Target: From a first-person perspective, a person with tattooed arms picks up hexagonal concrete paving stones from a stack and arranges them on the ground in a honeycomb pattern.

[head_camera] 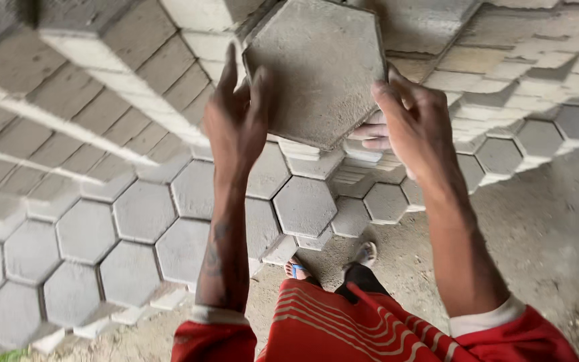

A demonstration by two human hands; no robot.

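Nearest the camera, red striped shorts (pixel 323 328) and two sandalled feet (pixel 330 265) are standing on bare sandy ground (pixel 551 228). Both forearms are extending upward and away from the body. The left hand (pixel 236 117) is gripping the left edge of a grey hexagonal paving block (pixel 316 67), fingers spread over its face. The right hand (pixel 407 124) is clamping the lower right edge, with fingertips curling beneath. The hands are apart, each closed on the same block, which is being held in the air, tilted, above the stacks.

Beyond the hands, low stacks of matching hexagonal blocks (pixel 169 214) are lying flat in rows. Farther off, taller piles of rectangular pavers (pixel 129 74) are rising on the left and at the rear.

Judged from the grip, the carry-and-position step is in hand. The next move is calling for a level block, aligned edge to edge over a chosen stack, and fingers kept clear of the underside.
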